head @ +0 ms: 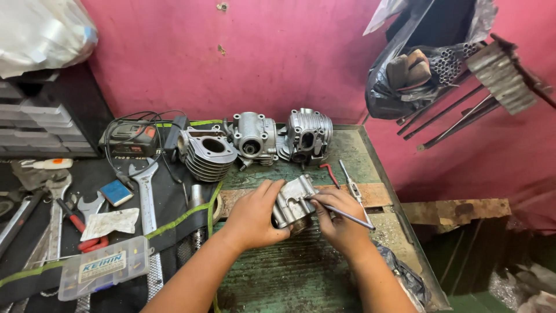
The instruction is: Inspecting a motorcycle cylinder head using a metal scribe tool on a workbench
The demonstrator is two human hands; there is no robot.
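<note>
Landmark is the green workbench [324,272], worn and stained. Nearest its front edge, off the left side on the black mat, a clear plastic parts box [104,275] with small fittings inside. Mid-bench, both hands work one part: left hand [253,215] is wrapped around the left end of a small aluminium cylinder head [293,204], fingers curled over its top, thumb low on the near side, gripping it firmly. Right hand [337,215] sits against the part's right face, fingers closed in a pinch on a thin metal rod [346,215]; the rod's tip meets the head near its upper right corner, the tail sticks out right past the knuckles. The head lies between the two sets of fingers, resting on the bench just in front of a wooden strip [370,194]. Beyond the strip, a red hex key [330,173] and a tap wrench [350,181]. At the bench's back edge, a finned cylinder barrel [207,152] and two more cylinder heads [253,138] [307,134]. Left of the bench: wrenches [145,194] and red-handled pliers [75,223].
</note>
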